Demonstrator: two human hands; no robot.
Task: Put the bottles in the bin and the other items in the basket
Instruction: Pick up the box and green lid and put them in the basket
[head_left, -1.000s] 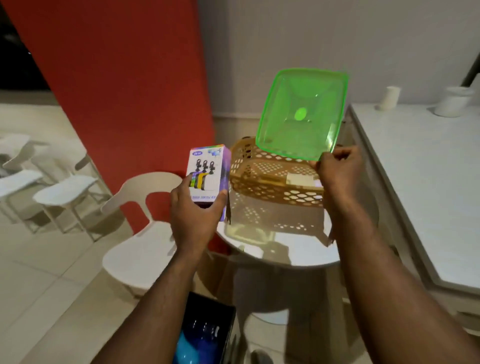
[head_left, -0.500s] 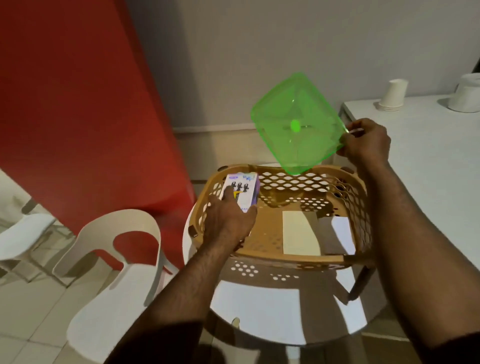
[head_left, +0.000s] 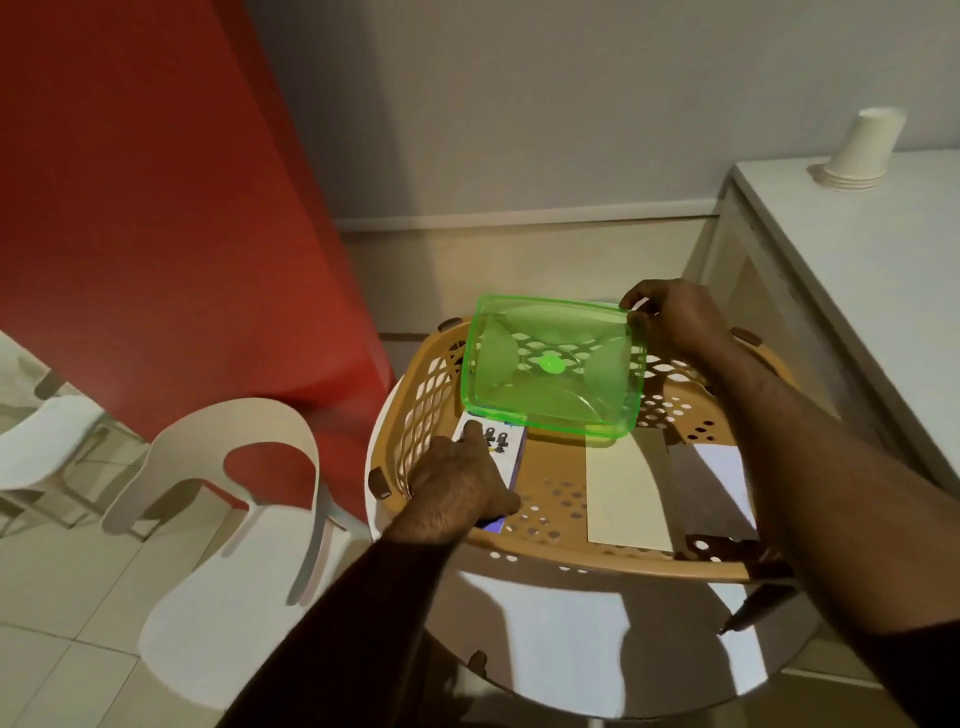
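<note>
The tan basket (head_left: 571, 558) sits on a round white table (head_left: 571, 634); inside it, at the left, the left hand (head_left: 457, 483) grips a small printed box (head_left: 501, 441), thumb curled round its edge; the right hand (head_left: 675, 317) pinches the far corner of a green container (head_left: 550, 364), tilted over the basket's far half and overlapping the box's end.

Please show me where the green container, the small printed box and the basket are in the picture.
green container (head_left: 548, 366): head view, its centre, at the round mark.
small printed box (head_left: 506, 447): head view, its printed top face.
basket (head_left: 613, 564): head view, its near rim.
</note>
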